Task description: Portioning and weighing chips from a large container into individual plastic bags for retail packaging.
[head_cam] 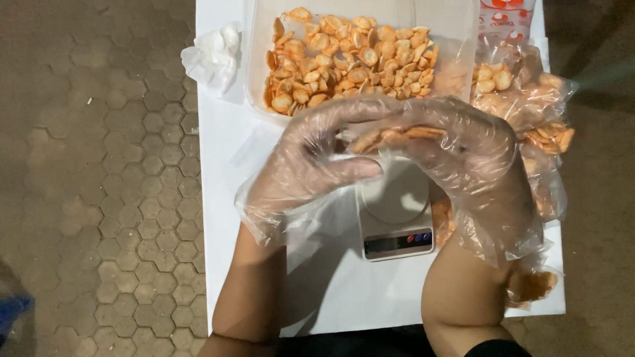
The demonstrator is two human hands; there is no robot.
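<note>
White table: clear cracker tub, kitchen scale, filled bags, crumpled tissue.

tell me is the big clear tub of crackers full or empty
Partly full: the clear tub holds a heap of orange crackers across its floor, below the rim.

An outdoor snack-packing stand: a white table on hexagonal paving, with a scale and bagged crackers.
</note>
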